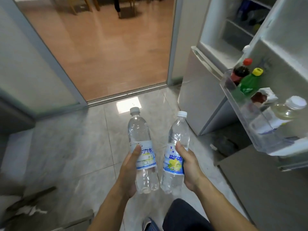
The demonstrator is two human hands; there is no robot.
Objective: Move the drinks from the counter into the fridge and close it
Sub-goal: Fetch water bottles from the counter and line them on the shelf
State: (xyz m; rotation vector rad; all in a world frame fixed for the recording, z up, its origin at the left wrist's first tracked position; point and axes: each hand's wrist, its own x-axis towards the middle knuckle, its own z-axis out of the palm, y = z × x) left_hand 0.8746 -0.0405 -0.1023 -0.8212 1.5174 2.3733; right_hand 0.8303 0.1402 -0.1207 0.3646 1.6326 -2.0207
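Observation:
My left hand (129, 172) grips a clear drink bottle (141, 130) with a blue and white label and a grey cap, held upright over the tiled floor. My right hand (188, 165) grips a second clear bottle (179, 135) with a lemon label and a white cap, tilted slightly right. The fridge (208, 80) stands at the right with its door (286, 52) swung open toward me. The door shelf (240, 104) carries a red-capped dark bottle (240, 72), a green bottle (249, 82) with a yellow cap, a torn carton (265, 97) and a pale bottle (288, 109).
A doorway with a sliding track (126, 94) opens ahead onto a wooden floor with chair legs. A grey wall panel (25, 64) runs along the left. A counter surface (266, 189) lies at lower right below the fridge door. My knee (183, 214) shows at the bottom.

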